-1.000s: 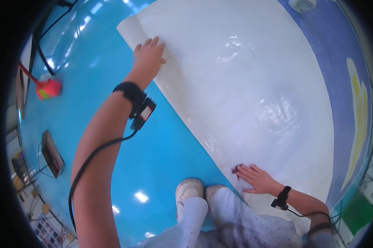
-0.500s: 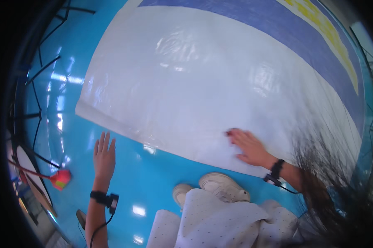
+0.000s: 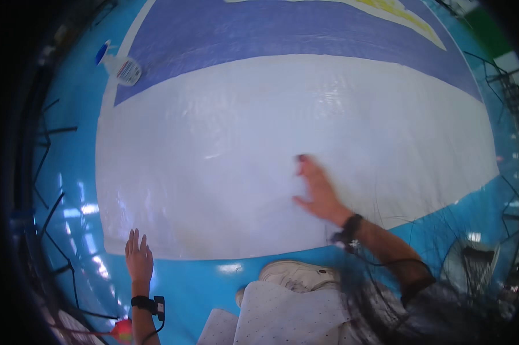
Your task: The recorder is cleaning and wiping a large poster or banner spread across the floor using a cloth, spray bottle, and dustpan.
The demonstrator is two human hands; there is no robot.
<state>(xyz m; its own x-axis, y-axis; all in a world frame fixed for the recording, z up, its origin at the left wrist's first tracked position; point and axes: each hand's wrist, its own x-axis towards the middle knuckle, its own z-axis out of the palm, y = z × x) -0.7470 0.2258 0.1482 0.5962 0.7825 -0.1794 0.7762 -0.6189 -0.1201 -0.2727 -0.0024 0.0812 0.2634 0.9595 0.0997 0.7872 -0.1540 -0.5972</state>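
White sheet [image 3: 230, 184] has the outstretched left hand [image 3: 139, 260] at its edge, splayed right hand [image 3: 320, 192] touching something reddish [image 3: 300, 158].

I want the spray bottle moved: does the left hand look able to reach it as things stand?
Probably not without leaning forward: the spray bottle is by the left end of the purple band, well beyond the left hand at the near edge of the sheet. Nothing visible blocks the way.
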